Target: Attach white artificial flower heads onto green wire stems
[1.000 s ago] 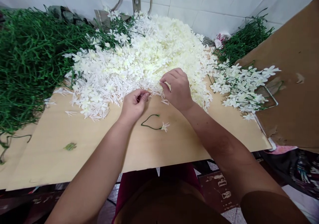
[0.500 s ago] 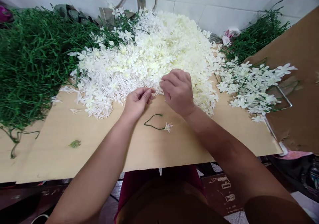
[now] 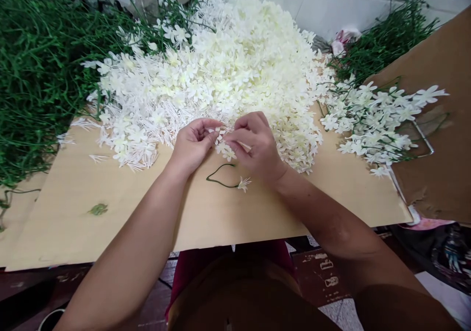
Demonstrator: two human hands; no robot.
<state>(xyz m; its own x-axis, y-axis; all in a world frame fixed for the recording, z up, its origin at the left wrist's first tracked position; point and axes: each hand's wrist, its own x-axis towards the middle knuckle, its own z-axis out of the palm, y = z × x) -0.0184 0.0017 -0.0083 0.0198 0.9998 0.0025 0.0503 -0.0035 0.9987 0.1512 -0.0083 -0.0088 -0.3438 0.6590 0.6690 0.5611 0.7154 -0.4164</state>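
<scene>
My left hand (image 3: 195, 142) is closed in a pinch, with small white artificial flower petals (image 3: 217, 132) showing at its fingertips. Close by on the right, my right hand (image 3: 257, 142) has its fingers bent together; a thin pale piece shows by them, too small to make out. Just below the hands lies a green wire stem (image 3: 217, 179), curved on the board, with one white flower (image 3: 243, 184) at its end. Loose white petals lie right beneath the fingertips. Behind both hands rises a big heap of white and cream artificial flowers (image 3: 250, 61), with white stamens (image 3: 167, 117) along its front left.
Green stems (image 3: 40, 70) pile up on the left, and another bunch of stems (image 3: 386, 46) stands at the back right. Finished-looking stemmed flowers (image 3: 375, 120) lie beside a cardboard flap (image 3: 434, 139). A green scrap (image 3: 98, 209) sits on the tan board (image 3: 140, 198).
My right hand has come down and left from above the heap's front edge to meet my left hand. The view has shifted slightly.
</scene>
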